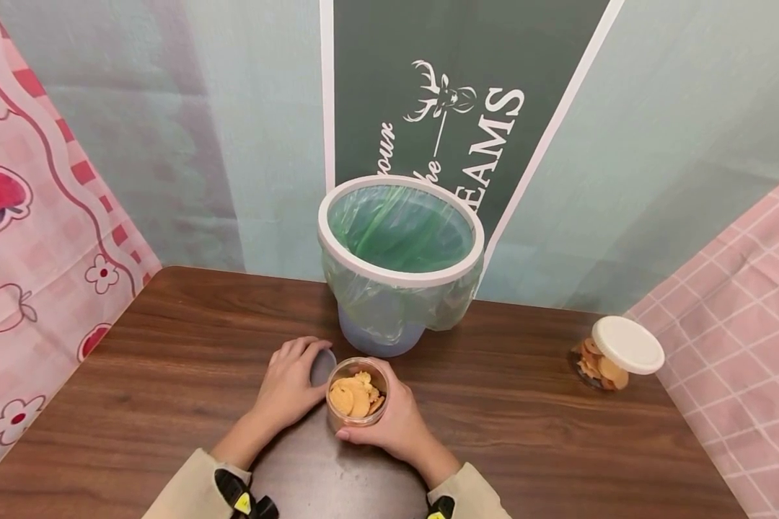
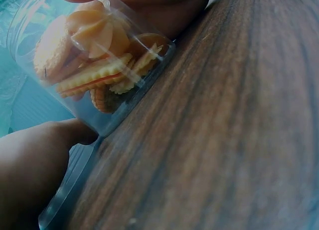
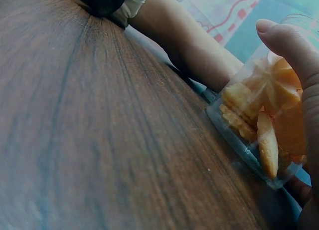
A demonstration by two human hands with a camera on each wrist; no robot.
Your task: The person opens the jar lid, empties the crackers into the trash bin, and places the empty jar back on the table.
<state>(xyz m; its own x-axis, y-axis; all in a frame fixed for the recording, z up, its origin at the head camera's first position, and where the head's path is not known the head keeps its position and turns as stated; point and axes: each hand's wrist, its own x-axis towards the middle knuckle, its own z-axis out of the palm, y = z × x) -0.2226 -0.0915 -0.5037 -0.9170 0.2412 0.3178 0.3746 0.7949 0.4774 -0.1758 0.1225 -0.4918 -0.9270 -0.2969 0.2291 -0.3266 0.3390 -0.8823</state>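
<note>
A clear round jar (image 1: 358, 398) of cookies stands on the table without a lid. My right hand (image 1: 399, 425) grips it from the right, thumb on the near side and fingers round the far side. The cookies (image 2: 94, 55) show through its wall in the left wrist view, some ridged and one swirl-shaped. My left hand (image 1: 292, 386) is just left of the jar, thumb and fingers around a greyish see-through lid (image 1: 323, 367) low at the tabletop. In the left wrist view, the left thumb (image 2: 45, 150) lies over the lid's rim (image 2: 70, 190), its tip close to the jar's base.
A bin (image 1: 399, 277) with a white rim and a green liner bag stands behind the hands. Toward the right edge of the wooden table (image 1: 532, 425) is a second cookie jar (image 1: 600, 364), topped by a white lid (image 1: 628, 344) set askew. Fabric hangs around the table.
</note>
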